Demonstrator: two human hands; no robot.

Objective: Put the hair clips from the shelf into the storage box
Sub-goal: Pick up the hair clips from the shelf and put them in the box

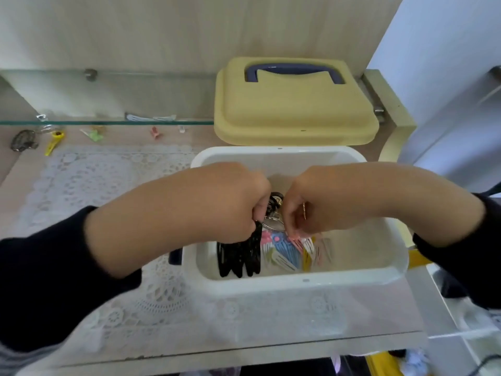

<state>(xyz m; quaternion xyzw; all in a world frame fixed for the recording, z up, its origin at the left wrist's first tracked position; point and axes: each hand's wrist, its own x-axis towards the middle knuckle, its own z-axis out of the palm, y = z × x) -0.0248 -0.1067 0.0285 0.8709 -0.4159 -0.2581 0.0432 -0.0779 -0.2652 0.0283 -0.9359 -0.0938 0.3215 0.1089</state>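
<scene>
A white storage box (303, 284) stands open on the lace mat at centre right. Both hands reach into it. My left hand (230, 204) grips a bunch of black snap clips (240, 257) that hang down into the box. My right hand (311, 207) pinches a bunch of coloured snap clips (287, 249), pink, blue, white and yellow, fanned out over the box floor. A silver clip (272, 222) and a dark round piece (276, 198) show between the two hands. More small clips, a green clip (95, 135) and a pink clip (155, 132), lie under the glass shelf at the back.
The box's yellow lid (292, 109) with a blue handle leans behind the box. A glass shelf (105, 122) runs along the back left. A yellow tool (54, 142) and a dark metal piece (23, 141) lie at far left. The counter's front edge is near.
</scene>
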